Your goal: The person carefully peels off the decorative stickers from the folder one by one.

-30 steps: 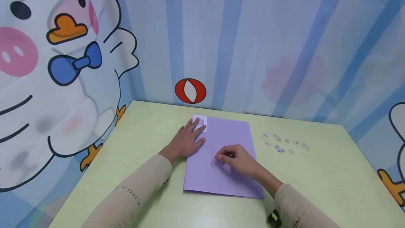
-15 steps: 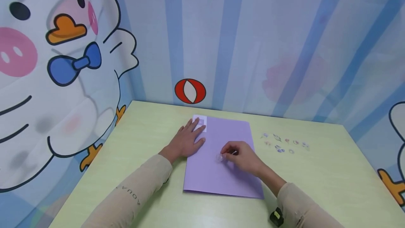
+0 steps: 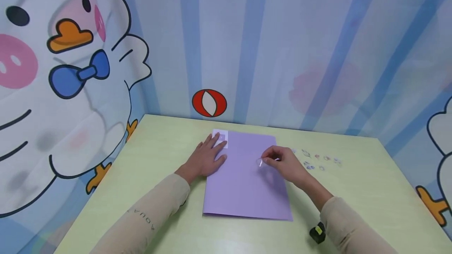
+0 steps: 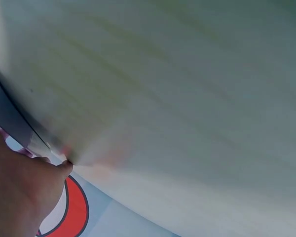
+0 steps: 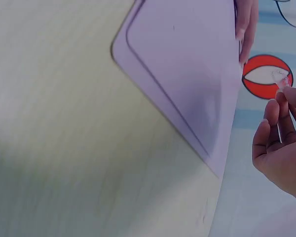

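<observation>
A purple folder (image 3: 243,195) lies on the table, with a white label (image 3: 225,133) at its far left corner. My left hand (image 3: 205,158) rests spread on the folder's left edge, fingertips over that label. Above the folder's right half, my right hand (image 3: 285,164) pinches a small clear sticker (image 3: 259,162) between thumb and fingertips. In the right wrist view the transparent sticker (image 5: 282,78) shows a faint pale pattern and sticks out past the fingertips. Beyond the right hand, several small flower stickers (image 3: 327,158) lie on the table, some partly hidden by that hand.
The pale yellow-green table (image 3: 356,191) extends around the folder. A blue striped cloth (image 3: 275,50) with cartoon ducks hangs behind and beside it. A black device with a yellow mark (image 3: 318,233) sits at the right wrist.
My right hand has moved right and away from me over the folder, carrying the clear sticker. The left hand has stayed in place on the folder. The head view has shifted slightly.
</observation>
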### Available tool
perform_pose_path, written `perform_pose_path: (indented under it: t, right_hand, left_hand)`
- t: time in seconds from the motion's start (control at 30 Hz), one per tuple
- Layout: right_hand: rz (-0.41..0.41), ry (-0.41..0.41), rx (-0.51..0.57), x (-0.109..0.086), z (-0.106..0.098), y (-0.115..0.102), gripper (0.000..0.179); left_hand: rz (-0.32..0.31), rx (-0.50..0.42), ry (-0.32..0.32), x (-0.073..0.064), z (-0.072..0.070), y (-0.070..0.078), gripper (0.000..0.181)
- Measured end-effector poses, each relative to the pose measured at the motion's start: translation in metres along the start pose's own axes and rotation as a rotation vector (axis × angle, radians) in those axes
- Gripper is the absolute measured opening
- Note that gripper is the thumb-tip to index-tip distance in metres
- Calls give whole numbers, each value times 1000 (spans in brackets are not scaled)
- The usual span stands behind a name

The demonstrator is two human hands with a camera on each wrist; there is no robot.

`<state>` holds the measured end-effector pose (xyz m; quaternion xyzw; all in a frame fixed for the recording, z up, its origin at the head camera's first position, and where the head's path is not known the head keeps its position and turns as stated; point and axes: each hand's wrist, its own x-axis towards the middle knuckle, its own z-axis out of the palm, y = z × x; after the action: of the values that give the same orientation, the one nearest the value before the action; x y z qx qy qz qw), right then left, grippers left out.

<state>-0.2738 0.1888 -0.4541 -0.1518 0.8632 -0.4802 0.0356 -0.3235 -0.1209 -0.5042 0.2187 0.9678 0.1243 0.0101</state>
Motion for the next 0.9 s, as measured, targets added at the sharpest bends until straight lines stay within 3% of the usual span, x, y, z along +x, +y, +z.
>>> perform_pose_path:
  t: [0.27, 0.6, 0.9]
  right_hand:
    - [27, 108, 21, -4, -31, 18, 15]
    - [153, 175, -8, -17, -70, 44, 25]
    - [214, 262, -50, -25, -102, 64, 34]
  left_hand:
    - [11, -12, 16, -2, 0, 0, 67]
    - [-6, -6, 4, 0, 4, -2, 68]
    - [7, 0, 16, 0, 3, -3, 68]
